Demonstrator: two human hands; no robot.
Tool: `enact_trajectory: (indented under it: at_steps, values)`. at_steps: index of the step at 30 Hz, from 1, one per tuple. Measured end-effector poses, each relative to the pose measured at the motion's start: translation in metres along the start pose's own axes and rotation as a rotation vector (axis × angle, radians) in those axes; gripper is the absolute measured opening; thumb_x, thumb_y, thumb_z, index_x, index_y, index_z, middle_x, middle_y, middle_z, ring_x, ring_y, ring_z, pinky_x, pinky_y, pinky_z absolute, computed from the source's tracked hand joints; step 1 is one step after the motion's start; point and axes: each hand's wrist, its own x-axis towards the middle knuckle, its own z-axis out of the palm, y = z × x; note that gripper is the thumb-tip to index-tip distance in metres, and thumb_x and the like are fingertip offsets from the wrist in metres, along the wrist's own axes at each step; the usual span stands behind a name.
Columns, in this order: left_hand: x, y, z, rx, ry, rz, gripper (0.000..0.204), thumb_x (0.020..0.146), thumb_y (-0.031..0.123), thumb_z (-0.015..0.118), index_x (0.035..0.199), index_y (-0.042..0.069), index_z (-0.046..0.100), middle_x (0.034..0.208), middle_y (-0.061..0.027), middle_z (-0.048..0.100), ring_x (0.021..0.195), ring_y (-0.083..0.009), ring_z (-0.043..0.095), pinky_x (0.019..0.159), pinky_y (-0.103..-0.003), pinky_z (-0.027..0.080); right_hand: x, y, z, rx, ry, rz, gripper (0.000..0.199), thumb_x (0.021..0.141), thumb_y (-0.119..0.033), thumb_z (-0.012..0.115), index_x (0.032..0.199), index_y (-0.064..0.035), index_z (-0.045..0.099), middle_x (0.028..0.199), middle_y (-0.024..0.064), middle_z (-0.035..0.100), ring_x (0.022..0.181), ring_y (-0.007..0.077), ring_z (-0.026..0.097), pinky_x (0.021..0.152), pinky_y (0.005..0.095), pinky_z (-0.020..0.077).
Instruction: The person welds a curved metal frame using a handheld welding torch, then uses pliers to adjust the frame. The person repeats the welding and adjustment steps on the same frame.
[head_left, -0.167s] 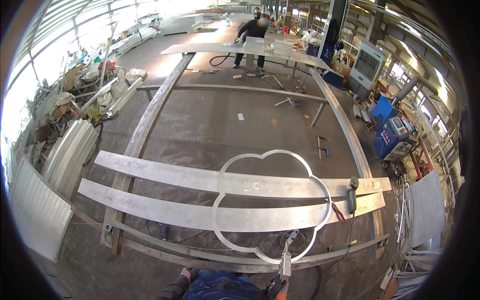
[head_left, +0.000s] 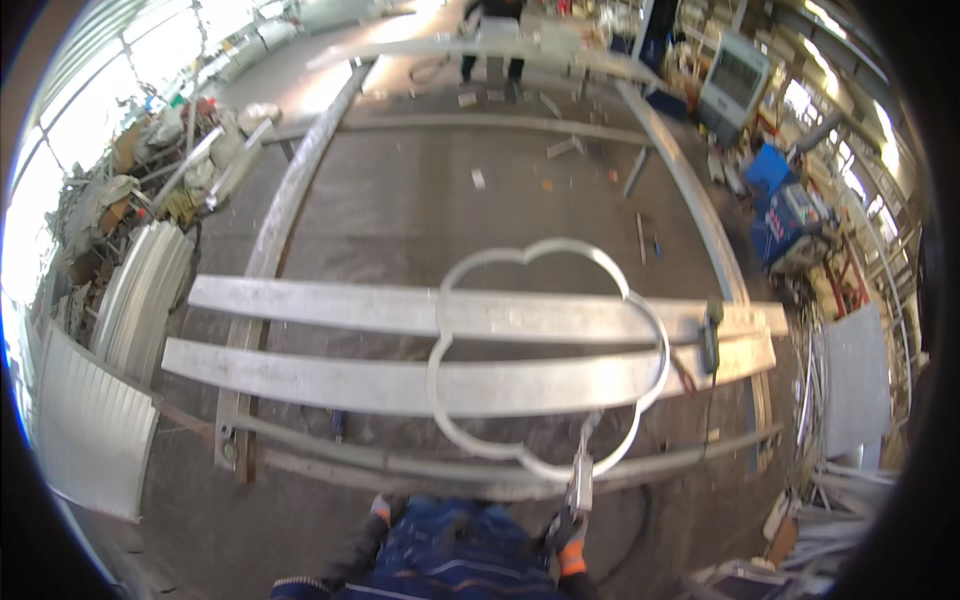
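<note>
My right hand, in a dark and orange glove, is closed round a silver handheld welding gun. The gun's nozzle points away from me, over the near edge of a scalloped, flower-shaped metal ring; whether they touch I cannot tell. The ring lies across two long flat metal bars. My gloved left hand hangs beside my body at the lower middle, its fingers blurred. On the right ends of the bars sit an angle grinder and red-handled pliers.
Metal beams form a frame under the bars. A person stands beyond the far worktable. To the right are a blue machine and an air cooler. Corrugated sheets lean at the left; a dark cable runs near my right hand.
The view has tilted downward, so the ring and bars sit higher and more of my body shows. The gun is still in my right hand. Everything is more blurred.
</note>
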Motion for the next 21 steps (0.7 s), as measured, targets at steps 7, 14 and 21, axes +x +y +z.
enact_trajectory:
  at_steps: [7, 14, 21]
  values:
    - [-0.004, -0.022, 0.001, -0.703, 0.113, -0.630, 0.022, 0.098, 0.026, 0.067, 0.103, 0.006, 0.074, 0.083, -0.0042, 0.068, 0.072, -0.0173, 0.062, 0.065, -0.032, 0.049, -0.018, -0.006, 0.005, 0.073, -0.053, -0.025, 0.025, 0.104, -0.030, 0.063, 0.092, -0.0073, 0.062, 0.063, 0.0039, 0.059, 0.048, 0.0152, 0.058, 0.045, 0.0304, 0.0465]
    - [-0.023, -0.009, -0.010, -0.863, 0.099, -0.676, 0.028, 0.098, 0.030, 0.068, 0.107, 0.004, 0.076, 0.085, -0.0027, 0.070, 0.074, -0.0136, 0.061, 0.065, -0.030, 0.049, -0.061, -0.040, 0.028, -0.042, 0.007, -0.043, 0.028, 0.105, -0.031, 0.061, 0.098, -0.0039, 0.063, 0.075, 0.0061, 0.065, 0.056, 0.0155, 0.064, 0.048, 0.0297, 0.0492]
    - [-0.017, -0.008, -0.005, -0.722, 0.103, -0.654, 0.030, 0.098, 0.029, 0.066, 0.109, 0.003, 0.076, 0.089, -0.0043, 0.072, 0.077, -0.0149, 0.064, 0.068, -0.030, 0.051, -0.059, -0.043, 0.026, -0.062, 0.023, -0.079, 0.028, 0.105, -0.029, 0.062, 0.095, -0.0032, 0.062, 0.069, 0.0060, 0.062, 0.052, 0.0162, 0.063, 0.047, 0.0304, 0.0496]
